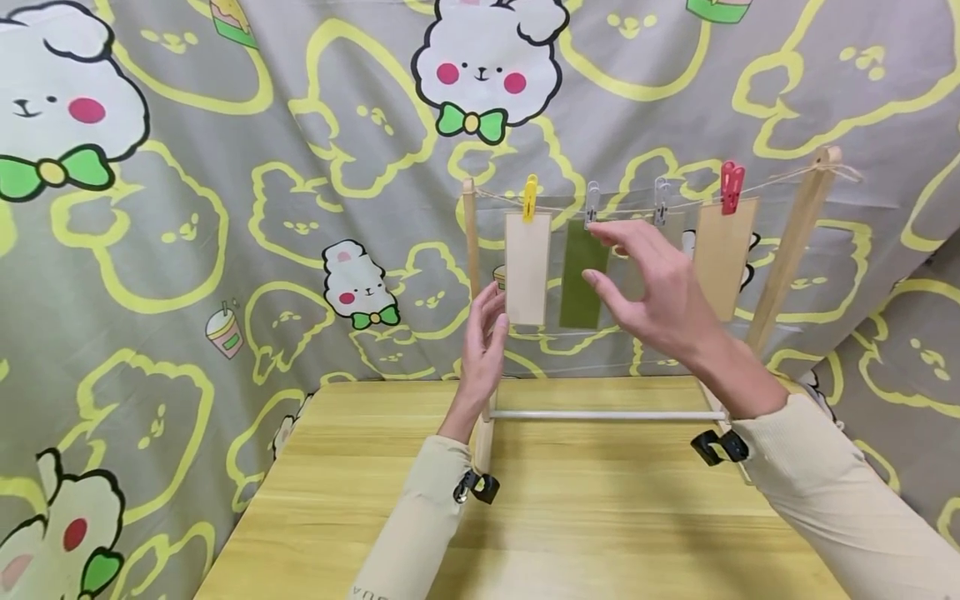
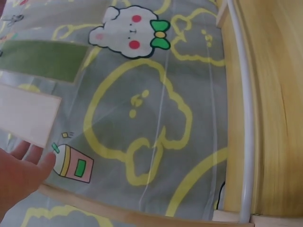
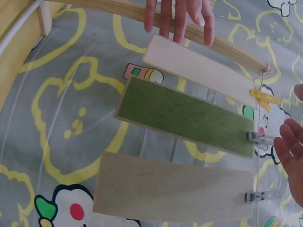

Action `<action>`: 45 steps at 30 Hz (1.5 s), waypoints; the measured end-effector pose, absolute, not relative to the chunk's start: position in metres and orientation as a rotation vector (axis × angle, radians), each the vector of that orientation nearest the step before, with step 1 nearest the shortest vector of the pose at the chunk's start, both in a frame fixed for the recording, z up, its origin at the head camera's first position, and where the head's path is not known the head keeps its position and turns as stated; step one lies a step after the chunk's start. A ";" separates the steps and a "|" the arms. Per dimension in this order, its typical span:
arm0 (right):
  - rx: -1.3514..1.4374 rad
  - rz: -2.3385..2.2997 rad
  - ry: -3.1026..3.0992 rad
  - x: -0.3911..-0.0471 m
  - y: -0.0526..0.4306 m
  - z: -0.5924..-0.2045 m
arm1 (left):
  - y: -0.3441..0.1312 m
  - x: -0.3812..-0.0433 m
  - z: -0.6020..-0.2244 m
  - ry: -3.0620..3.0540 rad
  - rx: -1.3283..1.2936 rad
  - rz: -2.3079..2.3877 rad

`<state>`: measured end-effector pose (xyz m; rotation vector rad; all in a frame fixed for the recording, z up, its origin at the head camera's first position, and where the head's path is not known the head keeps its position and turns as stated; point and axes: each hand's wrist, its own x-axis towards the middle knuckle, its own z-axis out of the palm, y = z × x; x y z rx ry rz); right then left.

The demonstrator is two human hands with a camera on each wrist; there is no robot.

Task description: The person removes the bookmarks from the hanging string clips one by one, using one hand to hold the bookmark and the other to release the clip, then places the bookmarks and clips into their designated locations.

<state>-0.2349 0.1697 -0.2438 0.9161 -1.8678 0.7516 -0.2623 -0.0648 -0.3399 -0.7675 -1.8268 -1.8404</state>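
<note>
My left hand (image 1: 482,343) is beside the lower left edge of a pale strip (image 1: 527,271), fingers loosely bent and holding nothing; whether they touch it I cannot tell. A yellow clothespin (image 1: 530,198) hangs that strip from a string. My right hand (image 1: 663,292) is raised before a green strip (image 1: 579,283), thumb and fingers apart. Its fingertips are close to the clear clothespin (image 1: 592,204) above the green strip. In the right wrist view a greyish-beige strip (image 3: 175,189) hangs from another clear clothespin (image 3: 262,196); my right hand largely hides this strip in the head view.
A tan strip (image 1: 723,258) hangs at the right under a red clothespin (image 1: 732,187). The string runs between two wooden posts (image 1: 791,246), with a white rod (image 1: 600,415) low between them. The frame stands on a wooden table (image 1: 360,467) before a patterned curtain (image 1: 285,208).
</note>
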 end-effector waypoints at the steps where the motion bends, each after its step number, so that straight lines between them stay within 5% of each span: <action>1: 0.915 0.745 -1.867 -0.236 0.169 -0.241 | -0.064 -0.264 -0.340 -1.825 -0.776 -1.847; 12: 0.913 0.656 -1.881 -0.248 0.158 -0.220 | -0.060 -0.296 -0.357 -1.773 -0.794 -1.862; 45: 0.820 0.493 -2.311 -0.284 0.134 -0.156 | -0.067 -0.290 -0.350 -1.689 -0.744 -1.959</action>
